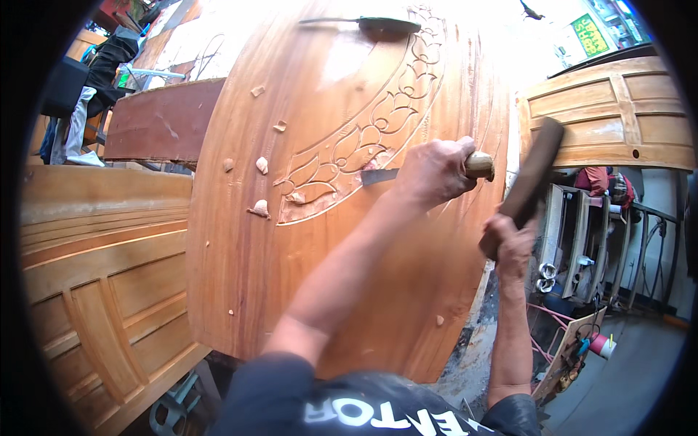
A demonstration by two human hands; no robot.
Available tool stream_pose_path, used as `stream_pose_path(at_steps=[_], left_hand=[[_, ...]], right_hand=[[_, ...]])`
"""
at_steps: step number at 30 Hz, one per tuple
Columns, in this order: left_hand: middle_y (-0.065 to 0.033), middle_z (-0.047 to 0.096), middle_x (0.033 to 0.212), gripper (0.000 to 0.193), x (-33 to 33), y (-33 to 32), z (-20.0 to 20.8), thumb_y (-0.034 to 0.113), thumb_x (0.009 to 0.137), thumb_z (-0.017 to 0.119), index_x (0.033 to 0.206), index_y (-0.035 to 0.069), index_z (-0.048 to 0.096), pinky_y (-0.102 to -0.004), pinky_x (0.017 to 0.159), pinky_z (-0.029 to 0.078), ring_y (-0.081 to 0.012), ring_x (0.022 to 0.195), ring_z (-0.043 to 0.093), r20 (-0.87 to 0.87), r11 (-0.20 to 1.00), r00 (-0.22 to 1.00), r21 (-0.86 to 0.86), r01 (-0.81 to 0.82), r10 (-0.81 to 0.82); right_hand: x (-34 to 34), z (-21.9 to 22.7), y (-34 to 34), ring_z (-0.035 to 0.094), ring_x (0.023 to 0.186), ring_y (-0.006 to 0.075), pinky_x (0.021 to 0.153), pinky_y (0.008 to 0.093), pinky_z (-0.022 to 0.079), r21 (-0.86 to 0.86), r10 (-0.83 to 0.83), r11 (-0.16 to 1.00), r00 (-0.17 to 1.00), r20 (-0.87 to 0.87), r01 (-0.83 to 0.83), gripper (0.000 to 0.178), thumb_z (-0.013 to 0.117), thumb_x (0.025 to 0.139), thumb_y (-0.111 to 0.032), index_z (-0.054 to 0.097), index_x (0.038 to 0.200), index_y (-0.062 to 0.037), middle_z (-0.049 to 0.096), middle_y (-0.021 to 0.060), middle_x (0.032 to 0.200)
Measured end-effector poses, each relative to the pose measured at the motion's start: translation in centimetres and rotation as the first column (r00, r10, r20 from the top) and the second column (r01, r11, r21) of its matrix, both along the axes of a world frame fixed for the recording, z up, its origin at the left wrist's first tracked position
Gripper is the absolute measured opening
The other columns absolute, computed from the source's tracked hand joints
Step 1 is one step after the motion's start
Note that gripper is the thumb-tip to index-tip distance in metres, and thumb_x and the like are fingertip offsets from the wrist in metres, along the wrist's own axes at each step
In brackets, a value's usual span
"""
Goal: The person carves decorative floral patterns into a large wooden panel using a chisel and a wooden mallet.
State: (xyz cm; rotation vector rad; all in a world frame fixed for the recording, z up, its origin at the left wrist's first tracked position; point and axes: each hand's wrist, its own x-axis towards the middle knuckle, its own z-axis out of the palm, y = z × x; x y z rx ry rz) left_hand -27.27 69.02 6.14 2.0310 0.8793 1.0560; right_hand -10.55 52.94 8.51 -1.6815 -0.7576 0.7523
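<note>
A large wooden panel (247, 283) lies in front of me, with a curved band of carved leaves and flowers (382, 120) across it. My left hand (436, 171) is wrapped round a chisel (378, 176). Its flat blade points left, its tip at the lower part of the carving, and the handle's rounded end sticks out to the right. To the right, my right hand (511, 243) grips a dark wooden mallet (536, 171), tilted up and apart from the chisel handle. Several curled wood chips (259, 208) lie left of the carving.
A dark, flat tool with a thin handle (389, 27) lies at the panel's far end. Panelled doors stand at the left (109, 305) and far right (603, 109). A reddish-brown board (163, 123) is at the back left. Racks and clutter (582, 247) stand at the right.
</note>
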Motion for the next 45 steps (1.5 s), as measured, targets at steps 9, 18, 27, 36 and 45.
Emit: stream_pose_path(at_steps=[9,18,27,36,45], left_hand=[[-0.0169,0.073,0.077,0.026,0.7,1.0,-0.1,0.030,0.085,0.083,0.093,0.011,0.067,-0.0494,0.065,0.059,-0.0381,0.077,0.076,-0.146,0.991,0.984,-0.078,-0.111,0.099],[-0.0166,0.076,0.089,0.019,0.1,0.5,-0.3,0.025,0.089,0.074,0.099,0.010,0.068,-0.0507,0.076,0.060,-0.0388,0.086,0.076,-0.249,0.990,0.968,-0.126,-0.057,0.024],[-0.0157,0.074,0.078,0.029,0.6,2.4,-1.1,0.036,0.090,0.082,0.092,0.010,0.069,-0.0478,0.066,0.059,-0.0343,0.073,0.076,-0.251,0.954,0.947,-0.165,-0.249,0.203],[-0.0163,0.072,0.073,0.029,0.1,0.3,-1.2,0.034,0.086,0.083,0.089,0.011,0.066,-0.0480,0.062,0.059,-0.0363,0.072,0.076,-0.240,0.982,0.954,-0.002,-0.187,0.181],[-0.0157,0.072,0.074,0.025,0.1,0.4,-1.2,0.033,0.086,0.082,0.093,0.013,0.069,-0.0500,0.064,0.060,-0.0375,0.074,0.076,-0.269,0.984,0.950,-0.032,-0.173,0.158]], right_hand=[[2.7,1.0,3.0,0.070,0.110,0.0243,0.099,0.0349,0.057,-0.047,0.049,0.998,0.996,0.075,-0.045,0.079,0.073,0.086,-0.006,0.043,0.158,-0.0049,0.070,0.0132,0.121],[2.0,2.4,3.9,0.065,0.076,0.0094,0.062,0.0264,0.057,-0.044,0.006,0.999,1.000,-0.029,-0.007,0.067,0.067,0.089,-0.002,0.045,0.153,-0.0064,0.064,0.0094,0.108],[1.7,2.1,2.9,0.070,0.111,0.0210,0.096,0.0326,0.057,-0.128,0.285,0.957,0.925,0.251,-0.260,0.084,0.072,0.085,-0.004,0.041,0.163,-0.0063,0.069,0.0135,0.131],[-1.7,-0.1,1.9,0.065,0.134,0.0324,0.114,0.0412,0.052,-0.118,0.294,0.953,0.765,0.574,-0.278,0.084,0.071,0.084,-0.002,0.040,0.162,-0.0021,0.064,0.0223,0.144],[-2.0,0.7,2.8,0.070,0.090,0.0198,0.081,0.0325,0.060,-0.117,-0.096,0.988,0.995,0.040,0.100,0.082,0.069,0.086,-0.005,0.037,0.161,-0.0038,0.068,0.0143,0.119]])
